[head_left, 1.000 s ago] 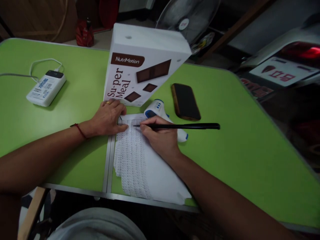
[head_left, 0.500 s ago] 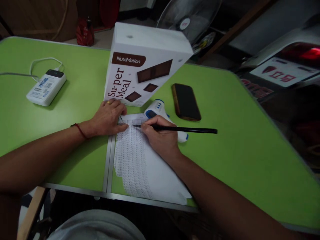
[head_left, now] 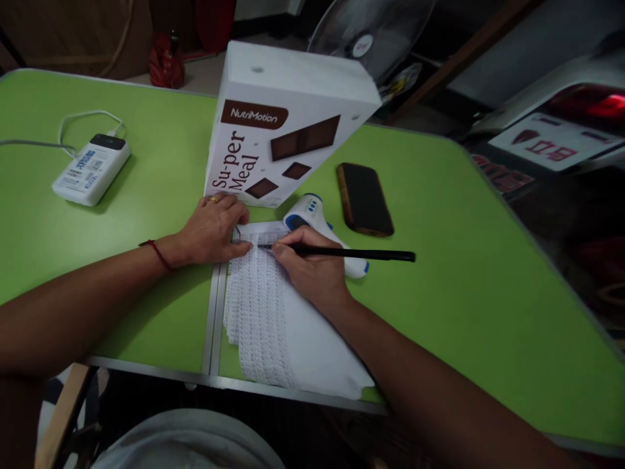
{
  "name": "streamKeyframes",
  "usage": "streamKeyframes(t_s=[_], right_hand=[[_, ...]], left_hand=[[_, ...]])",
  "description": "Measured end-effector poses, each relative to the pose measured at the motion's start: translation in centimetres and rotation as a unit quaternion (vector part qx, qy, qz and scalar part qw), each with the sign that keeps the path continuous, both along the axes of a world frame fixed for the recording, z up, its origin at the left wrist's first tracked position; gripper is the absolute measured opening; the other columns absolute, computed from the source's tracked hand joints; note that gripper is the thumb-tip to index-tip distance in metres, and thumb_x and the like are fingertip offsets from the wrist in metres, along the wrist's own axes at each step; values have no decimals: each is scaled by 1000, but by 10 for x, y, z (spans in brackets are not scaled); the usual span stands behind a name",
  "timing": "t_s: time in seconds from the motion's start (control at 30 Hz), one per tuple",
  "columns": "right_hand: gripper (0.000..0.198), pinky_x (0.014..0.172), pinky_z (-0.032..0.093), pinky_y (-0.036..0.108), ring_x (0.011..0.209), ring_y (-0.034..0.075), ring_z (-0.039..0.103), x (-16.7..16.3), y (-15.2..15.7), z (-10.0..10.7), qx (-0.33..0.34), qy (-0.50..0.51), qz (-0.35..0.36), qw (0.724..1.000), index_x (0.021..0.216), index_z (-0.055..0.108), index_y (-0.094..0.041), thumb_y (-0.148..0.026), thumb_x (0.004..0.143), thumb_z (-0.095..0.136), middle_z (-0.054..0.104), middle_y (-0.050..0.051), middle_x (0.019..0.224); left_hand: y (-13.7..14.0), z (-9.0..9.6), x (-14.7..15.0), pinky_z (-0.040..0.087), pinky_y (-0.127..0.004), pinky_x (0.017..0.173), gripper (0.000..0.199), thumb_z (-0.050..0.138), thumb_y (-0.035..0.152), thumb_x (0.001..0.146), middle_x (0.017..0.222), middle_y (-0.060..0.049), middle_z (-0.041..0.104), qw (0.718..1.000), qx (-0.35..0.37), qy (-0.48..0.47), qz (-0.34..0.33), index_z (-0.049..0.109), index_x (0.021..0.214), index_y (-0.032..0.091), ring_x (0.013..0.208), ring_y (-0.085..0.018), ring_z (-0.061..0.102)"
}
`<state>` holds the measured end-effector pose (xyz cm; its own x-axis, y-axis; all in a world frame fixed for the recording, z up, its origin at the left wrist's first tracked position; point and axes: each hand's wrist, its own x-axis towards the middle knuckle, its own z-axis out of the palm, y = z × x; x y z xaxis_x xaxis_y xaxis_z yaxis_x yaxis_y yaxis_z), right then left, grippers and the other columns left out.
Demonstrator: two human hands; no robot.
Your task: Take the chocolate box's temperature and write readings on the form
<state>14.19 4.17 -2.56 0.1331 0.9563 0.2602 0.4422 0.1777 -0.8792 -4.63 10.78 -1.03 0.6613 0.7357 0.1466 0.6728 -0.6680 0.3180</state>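
Between finger and thumb, my right hand [head_left: 315,264] grips a slim black pen [head_left: 364,253], its tip at the upper part of a white sheet of paper [head_left: 312,339]. Dense rows of small marks cover the sheet's left side; its right side is blank. My left hand [head_left: 215,231] lies with fingers apart at the paper's upper left corner, thumb on the sheet. Its fingertips reach the foot of a white NutriMotion box [head_left: 288,124]. Just beyond my right hand lies a white and blue infrared thermometer [head_left: 312,215], partly hidden by that hand.
A dark phone [head_left: 364,198] lies right of the thermometer. On the left, a white power bank [head_left: 92,170] has a cable [head_left: 90,116] plugged in. A metal seam [head_left: 213,326] crosses the green table [head_left: 463,293]. Behind the box stands a fan [head_left: 364,42].
The pen has tilted slightly in my right hand, its back end shifting left. My left hand stays in place. The whole view has shifted a little.
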Motion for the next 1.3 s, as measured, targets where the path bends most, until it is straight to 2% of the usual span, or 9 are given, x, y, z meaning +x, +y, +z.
streamKeyframes(t_s=[0.2,1.03,1.3], right_hand=[[11,53,42,28,52,12,44,0,0,1,0,-8,7,1000,58,56,-23,-25,68,61,52,-4,54],[10,49,38,27,49,11,41,-1,1,3,-3,6,-11,1000,55,54,-24,-27,63,58,51,-4,50],[13,50,40,28,50,11,40,0,2,0,9,2,-17,1000,56,52,-24,-24,67,59,50,-5,50]], left_hand=[[-1,2,1,40,-47,101,35,66,39,79,111,-13,62,1000,-14,16,6,59,104,16,112,-33,54],[1,-2,-1,42,-46,97,33,65,41,78,111,-12,63,1000,3,-8,-4,57,100,18,110,-32,55],[2,-2,0,42,-46,97,34,67,41,77,112,-12,63,1000,6,-6,-2,57,100,18,111,-32,55]])
